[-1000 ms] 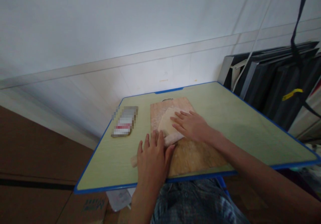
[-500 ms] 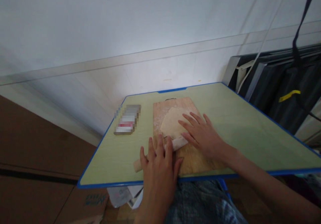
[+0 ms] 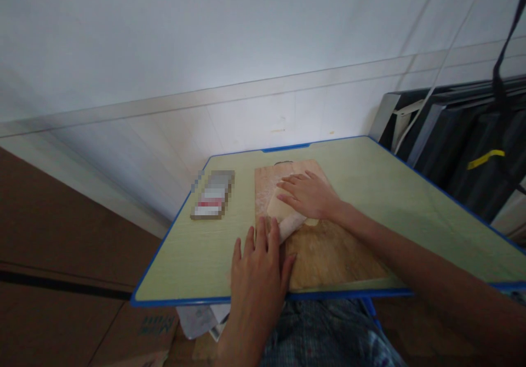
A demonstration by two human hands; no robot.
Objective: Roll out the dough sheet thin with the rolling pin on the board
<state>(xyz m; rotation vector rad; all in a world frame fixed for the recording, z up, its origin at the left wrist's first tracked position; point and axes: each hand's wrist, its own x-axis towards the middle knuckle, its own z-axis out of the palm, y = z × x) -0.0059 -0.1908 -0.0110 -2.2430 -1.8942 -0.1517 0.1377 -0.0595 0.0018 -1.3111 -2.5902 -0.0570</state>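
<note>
White wall [image 3: 246,55] behind green bench [image 3: 370,181]. On my remote feed: dough [image 3: 280,204] on the wooden board [image 3: 337,257], toward eleven o'clock, rolling pin [image 3: 292,224] across it from eight to two. Left hand [image 3: 258,271] flat, fingers extended, over the pin's near end; right hand [image 3: 312,196] likewise at the far end, partly hiding dough. Pixelated item [image 3: 211,194] at ten, can't identify. I'd judge rolling-out in hand; next stroke would call for even palm pressure.

Pale wall [image 3: 205,38], cardboard [image 3: 135,334] — lettered, yellow strip [image 3: 486,159]
</note>
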